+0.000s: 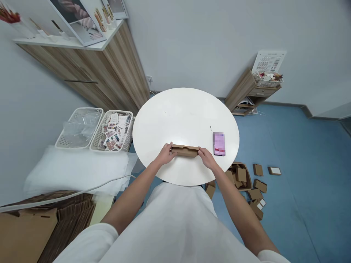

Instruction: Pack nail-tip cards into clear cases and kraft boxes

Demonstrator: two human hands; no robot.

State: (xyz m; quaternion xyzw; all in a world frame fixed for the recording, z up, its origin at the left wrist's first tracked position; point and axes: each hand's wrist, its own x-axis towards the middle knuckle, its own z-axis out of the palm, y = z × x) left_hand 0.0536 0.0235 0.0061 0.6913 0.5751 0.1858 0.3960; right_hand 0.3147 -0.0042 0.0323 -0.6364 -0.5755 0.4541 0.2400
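Note:
Between my two hands is a small brown cardboard box [185, 151], held over the near part of the round white table [175, 113]. Its long side with a thumb notch faces me, and I cannot make out what is inside. My left hand [166, 154] grips the box's left end, thumb in front and fingers behind. At the right end, my right hand [206, 157] is closed on the corner. A phone [219, 144] with a lit, partly blurred screen lies on the table to the right of the box.
Left of the table stand a white basket of small packets [93, 140] and another basket with clear plastic bags [82, 126]. White foam sheets [76, 171] and flat cardboard [27, 233] lie nearer. On the right floor are a carton of boxes [249, 179] and several loose boxes [257, 170].

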